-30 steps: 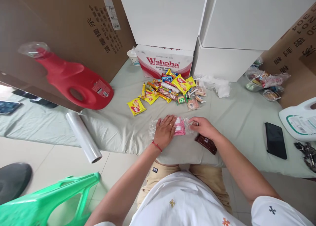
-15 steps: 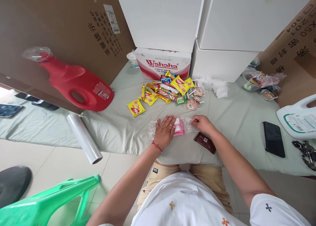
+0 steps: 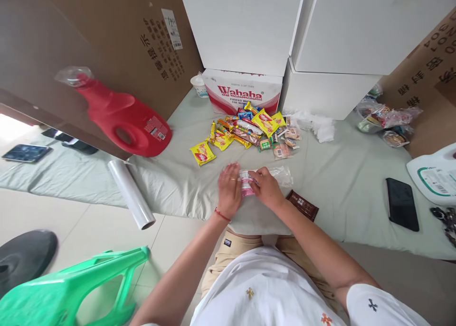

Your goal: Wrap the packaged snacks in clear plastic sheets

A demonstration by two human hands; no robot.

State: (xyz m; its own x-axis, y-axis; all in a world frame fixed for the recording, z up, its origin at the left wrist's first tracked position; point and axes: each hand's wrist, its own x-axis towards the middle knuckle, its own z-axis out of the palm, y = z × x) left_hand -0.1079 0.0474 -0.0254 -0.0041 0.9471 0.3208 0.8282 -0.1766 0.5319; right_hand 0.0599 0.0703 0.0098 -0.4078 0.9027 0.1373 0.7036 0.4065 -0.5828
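My left hand lies at the left end of a pink-and-white packet, fingers stretched out and slightly blurred. Over this packet my right hand is curled, its thumb and fingers pressed on the clear plastic bag around it. The bag's loose end spreads out to the right, behind the right hand. A dark brown snack packet lies by the right wrist, partly covered by the forearm. Behind the hands sits a pile of wrapped snacks, with one yellow packet at its left.
A Wahaba carton and white boxes stand behind the pile. To the left are a red jug and a plastic roll. A phone, white jug and keys lie right. A green stool stands below.
My right hand has moved left from the bag's loose end onto the packet. The left hand has slid off the packet's middle to its left end. The view has shifted slightly.
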